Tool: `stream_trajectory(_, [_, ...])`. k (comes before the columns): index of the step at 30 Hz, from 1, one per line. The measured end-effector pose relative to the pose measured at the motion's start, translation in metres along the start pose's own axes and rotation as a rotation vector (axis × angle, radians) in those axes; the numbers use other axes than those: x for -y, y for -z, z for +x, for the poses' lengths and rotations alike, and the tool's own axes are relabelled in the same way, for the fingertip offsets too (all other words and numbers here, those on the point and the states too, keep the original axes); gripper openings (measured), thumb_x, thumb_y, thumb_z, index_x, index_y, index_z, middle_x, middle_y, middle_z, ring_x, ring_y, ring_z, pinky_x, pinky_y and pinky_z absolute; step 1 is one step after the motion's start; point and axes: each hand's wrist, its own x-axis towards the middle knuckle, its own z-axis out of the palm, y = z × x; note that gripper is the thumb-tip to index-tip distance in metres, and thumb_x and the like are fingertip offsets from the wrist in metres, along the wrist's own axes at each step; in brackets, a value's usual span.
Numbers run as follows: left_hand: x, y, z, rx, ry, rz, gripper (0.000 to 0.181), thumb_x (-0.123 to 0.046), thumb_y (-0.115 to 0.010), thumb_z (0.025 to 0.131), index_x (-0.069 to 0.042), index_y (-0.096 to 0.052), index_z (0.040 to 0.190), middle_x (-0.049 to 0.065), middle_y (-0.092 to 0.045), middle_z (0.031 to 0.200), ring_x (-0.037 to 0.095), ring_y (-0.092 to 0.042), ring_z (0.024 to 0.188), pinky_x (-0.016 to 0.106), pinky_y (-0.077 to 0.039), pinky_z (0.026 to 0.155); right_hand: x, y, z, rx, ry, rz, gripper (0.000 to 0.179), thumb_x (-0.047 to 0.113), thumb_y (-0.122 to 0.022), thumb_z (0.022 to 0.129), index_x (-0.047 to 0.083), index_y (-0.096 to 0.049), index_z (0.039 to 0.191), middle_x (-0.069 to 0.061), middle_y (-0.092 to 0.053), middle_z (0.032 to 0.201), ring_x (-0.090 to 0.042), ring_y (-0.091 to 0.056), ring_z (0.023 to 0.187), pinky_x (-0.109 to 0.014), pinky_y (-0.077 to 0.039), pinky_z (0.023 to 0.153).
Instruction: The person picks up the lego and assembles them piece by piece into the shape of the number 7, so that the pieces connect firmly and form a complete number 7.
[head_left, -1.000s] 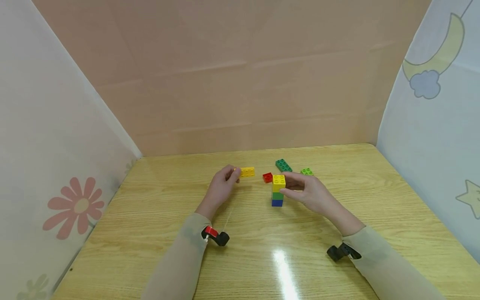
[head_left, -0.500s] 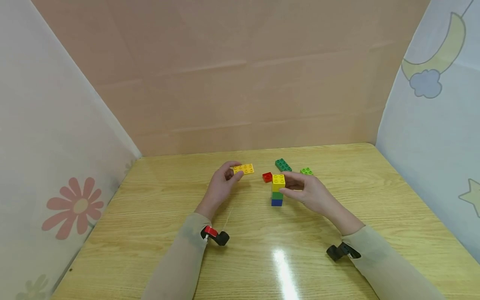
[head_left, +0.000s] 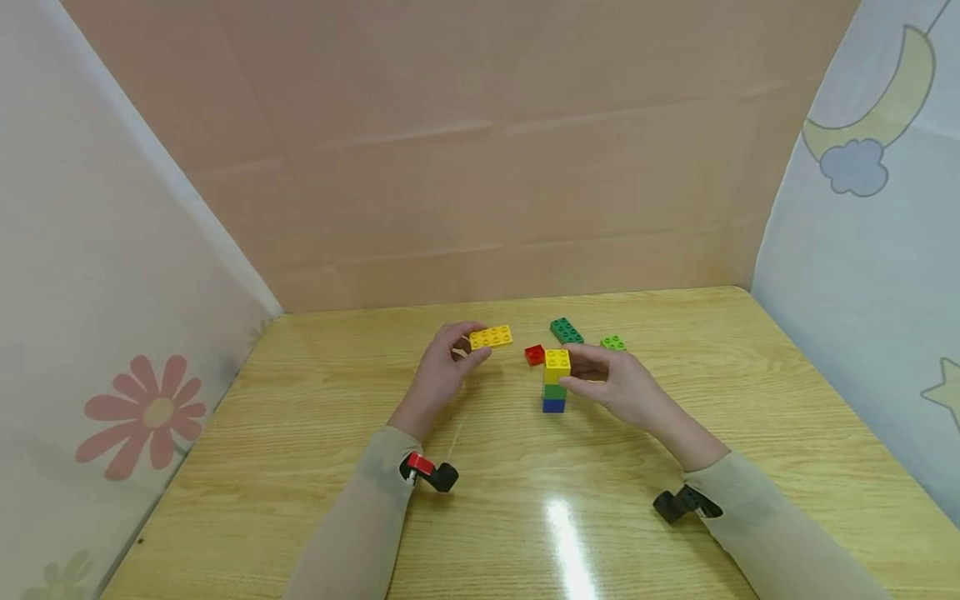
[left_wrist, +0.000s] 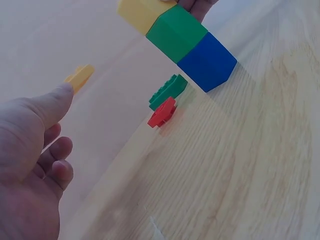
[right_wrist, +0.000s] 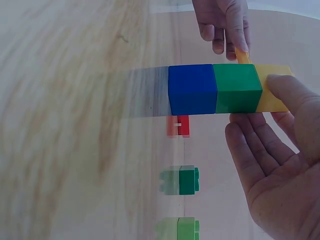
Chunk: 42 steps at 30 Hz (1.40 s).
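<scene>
My left hand (head_left: 442,367) pinches a flat yellow brick (head_left: 491,337) by its left end, studs up, held above the table. In the left wrist view the thumb lies over that yellow brick (left_wrist: 80,77). To the right, my right hand (head_left: 618,383) grips the top of a three-brick stack (head_left: 554,390) standing on the table. The stack is blue (right_wrist: 192,89) at the bottom, green (right_wrist: 238,87) in the middle and yellow (right_wrist: 272,97) on top, with my right thumb against the yellow one.
Behind the stack lie a small red brick (head_left: 535,355), a long dark green brick (head_left: 566,330) and a light green brick (head_left: 612,342). A brown backdrop (head_left: 480,167) rises at the wooden table's (head_left: 337,500) far edge, and patterned cloths hang at both sides.
My left hand has tilted the flat yellow brick so its studs face up, and carried it slightly right and away. The right hand and the stack have stayed in place.
</scene>
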Motion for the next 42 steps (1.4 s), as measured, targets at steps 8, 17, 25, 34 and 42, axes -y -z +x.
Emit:
stream_trajectory(8, [-0.009,0.0,-0.003,0.058,-0.082,0.046,0.041,-0.021,-0.077,0.107,-0.012,-0.07,0.146,0.003,-0.062,0.132,0.035,-0.056,0.119,0.041,-0.05,0.095,0.001,-0.001,-0.001,0.003,-0.022,0.022,0.059,0.027,-0.08,0.105,-0.001,-0.06,0.154,-0.013,-0.073,0.134,-0.031,-0.072,0.122,-0.041,-0.061,0.1])
stream_trajectory(17, [-0.028,-0.007,-0.008,0.077,-0.119,0.095,0.038,-0.025,-0.079,0.106,-0.019,-0.072,0.142,0.0,-0.062,0.126,0.03,-0.057,0.107,0.038,-0.052,0.086,0.003,-0.001,0.0,0.022,-0.043,0.043,0.059,0.028,-0.08,0.106,-0.001,-0.061,0.154,-0.014,-0.073,0.136,-0.032,-0.071,0.124,-0.043,-0.061,0.101])
stream_trajectory(25, [-0.044,-0.017,-0.012,0.085,-0.152,0.098,0.036,-0.025,-0.081,0.104,-0.02,-0.074,0.139,-0.003,-0.061,0.121,0.027,-0.055,0.098,0.036,-0.05,0.077,0.002,0.002,-0.003,0.044,-0.022,0.065,0.056,0.032,-0.079,0.106,0.004,-0.064,0.152,-0.012,-0.073,0.138,-0.033,-0.071,0.126,-0.048,-0.059,0.105])
stream_trajectory(34, [-0.053,-0.025,-0.016,0.111,-0.193,0.082,0.035,-0.024,-0.082,0.104,-0.018,-0.075,0.137,-0.004,-0.062,0.12,0.027,-0.056,0.103,0.035,-0.049,0.082,0.003,0.005,-0.005,0.013,-0.029,0.078,0.067,0.04,-0.081,0.103,0.011,-0.059,0.159,-0.009,-0.068,0.148,-0.033,-0.067,0.132,-0.054,-0.058,0.106])
stream_trajectory(42, [-0.052,-0.031,-0.018,0.135,-0.196,0.078,0.035,-0.026,-0.082,0.104,-0.02,-0.075,0.137,-0.005,-0.06,0.117,0.032,-0.054,0.102,0.035,-0.047,0.08,0.008,0.005,-0.003,-0.013,-0.038,0.115,0.064,0.037,-0.082,0.103,0.009,-0.061,0.157,-0.01,-0.067,0.149,-0.034,-0.067,0.13,-0.049,-0.06,0.103])
